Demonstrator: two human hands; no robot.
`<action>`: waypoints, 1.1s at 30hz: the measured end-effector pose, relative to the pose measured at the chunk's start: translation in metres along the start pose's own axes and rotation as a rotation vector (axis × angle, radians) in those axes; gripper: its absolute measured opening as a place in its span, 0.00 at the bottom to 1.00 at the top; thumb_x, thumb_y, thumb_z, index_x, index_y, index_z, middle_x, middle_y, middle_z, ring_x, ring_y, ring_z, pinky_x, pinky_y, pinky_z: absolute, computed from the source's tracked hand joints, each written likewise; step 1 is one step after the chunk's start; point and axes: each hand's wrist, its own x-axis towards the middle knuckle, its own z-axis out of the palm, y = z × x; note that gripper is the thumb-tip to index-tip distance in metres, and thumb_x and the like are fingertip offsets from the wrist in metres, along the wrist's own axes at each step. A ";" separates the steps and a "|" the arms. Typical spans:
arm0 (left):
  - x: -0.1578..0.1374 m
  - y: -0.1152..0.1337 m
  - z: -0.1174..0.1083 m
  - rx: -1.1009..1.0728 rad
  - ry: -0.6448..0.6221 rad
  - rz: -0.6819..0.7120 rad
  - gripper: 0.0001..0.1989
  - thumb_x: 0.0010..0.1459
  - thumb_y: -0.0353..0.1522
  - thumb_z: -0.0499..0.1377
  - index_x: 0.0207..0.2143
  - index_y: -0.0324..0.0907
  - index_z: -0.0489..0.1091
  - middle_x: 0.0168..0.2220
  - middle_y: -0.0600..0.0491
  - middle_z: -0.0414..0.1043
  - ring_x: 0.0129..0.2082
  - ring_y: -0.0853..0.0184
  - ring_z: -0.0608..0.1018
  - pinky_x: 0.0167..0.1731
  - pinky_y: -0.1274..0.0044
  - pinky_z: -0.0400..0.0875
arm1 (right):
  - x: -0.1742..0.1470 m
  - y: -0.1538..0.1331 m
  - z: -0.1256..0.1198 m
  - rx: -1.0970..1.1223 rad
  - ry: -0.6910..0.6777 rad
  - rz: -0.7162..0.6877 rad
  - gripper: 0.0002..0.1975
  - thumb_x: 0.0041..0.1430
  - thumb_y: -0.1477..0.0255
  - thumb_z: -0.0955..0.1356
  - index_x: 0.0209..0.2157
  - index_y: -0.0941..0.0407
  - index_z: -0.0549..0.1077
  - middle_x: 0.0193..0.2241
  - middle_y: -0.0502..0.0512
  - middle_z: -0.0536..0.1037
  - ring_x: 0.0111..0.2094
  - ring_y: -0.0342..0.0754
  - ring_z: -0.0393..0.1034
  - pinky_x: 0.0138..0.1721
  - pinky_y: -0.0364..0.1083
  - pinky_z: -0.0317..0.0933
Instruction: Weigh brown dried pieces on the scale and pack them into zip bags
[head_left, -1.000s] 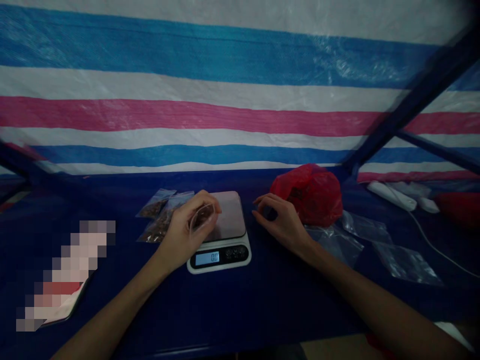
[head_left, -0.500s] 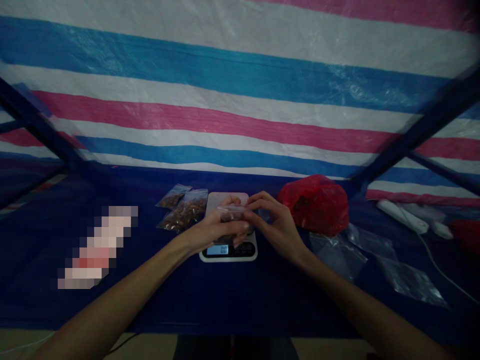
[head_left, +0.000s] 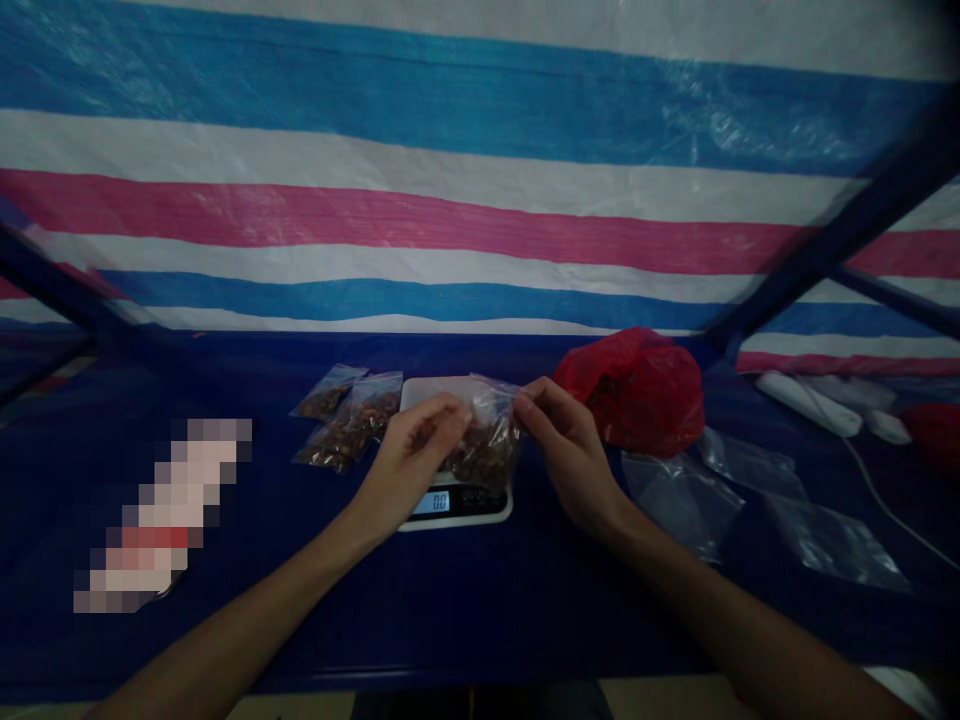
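Observation:
A clear zip bag (head_left: 486,448) with small brown pieces in its lower part hangs between my hands, over the kitchen scale (head_left: 431,388). My left hand (head_left: 420,440) pinches the bag's upper left edge between thumb and fingers. At the upper right corner, my right hand (head_left: 562,430) grips it with thumb and forefinger. The scale's display (head_left: 435,502) reads 0.0. Left of the scale lie filled zip bags: a smaller one (head_left: 327,394) behind and others (head_left: 352,425) in front, overlapping, with similar brown contents.
A bulging red plastic bag (head_left: 637,390) stands behind my right hand. Flat clear zip bags (head_left: 679,505) lie to the right, near a white power strip (head_left: 806,402) with a cord. A blurred-out item (head_left: 169,515) lies at left. Striped sheeting (head_left: 450,190) hangs behind the blue table.
The zip bag was bunched in my left hand; now it hangs spread upright between both hands. My fingers have shifted to its top edge, and the view has tilted slightly down.

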 end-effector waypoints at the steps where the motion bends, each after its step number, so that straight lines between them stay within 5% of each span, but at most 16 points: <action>1: -0.001 0.000 0.000 0.058 0.047 0.021 0.17 0.65 0.43 0.60 0.30 0.40 0.72 0.26 0.55 0.73 0.25 0.72 0.74 0.25 0.81 0.68 | 0.000 -0.002 0.000 -0.024 -0.036 0.005 0.13 0.65 0.62 0.70 0.31 0.55 0.71 0.27 0.48 0.69 0.29 0.43 0.64 0.32 0.41 0.61; 5: -0.003 -0.002 -0.004 0.141 0.119 0.042 0.19 0.65 0.43 0.60 0.26 0.40 0.74 0.23 0.55 0.73 0.22 0.72 0.72 0.22 0.81 0.66 | -0.001 -0.007 0.000 -0.049 -0.134 0.050 0.14 0.63 0.61 0.72 0.30 0.55 0.71 0.27 0.48 0.70 0.29 0.43 0.64 0.32 0.42 0.60; 13: -0.003 -0.010 -0.001 0.118 0.150 0.068 0.20 0.65 0.42 0.59 0.24 0.40 0.70 0.20 0.56 0.68 0.20 0.73 0.69 0.21 0.81 0.63 | -0.002 0.002 0.007 0.167 -0.042 0.079 0.13 0.60 0.66 0.74 0.27 0.56 0.71 0.26 0.47 0.68 0.28 0.41 0.61 0.31 0.41 0.56; 33: -0.007 -0.005 0.005 0.167 0.006 0.118 0.13 0.63 0.39 0.61 0.31 0.40 0.75 0.26 0.56 0.70 0.26 0.72 0.70 0.26 0.81 0.62 | -0.012 -0.004 0.018 0.029 -0.196 0.053 0.18 0.61 0.56 0.71 0.27 0.56 0.72 0.23 0.47 0.70 0.26 0.42 0.62 0.28 0.42 0.58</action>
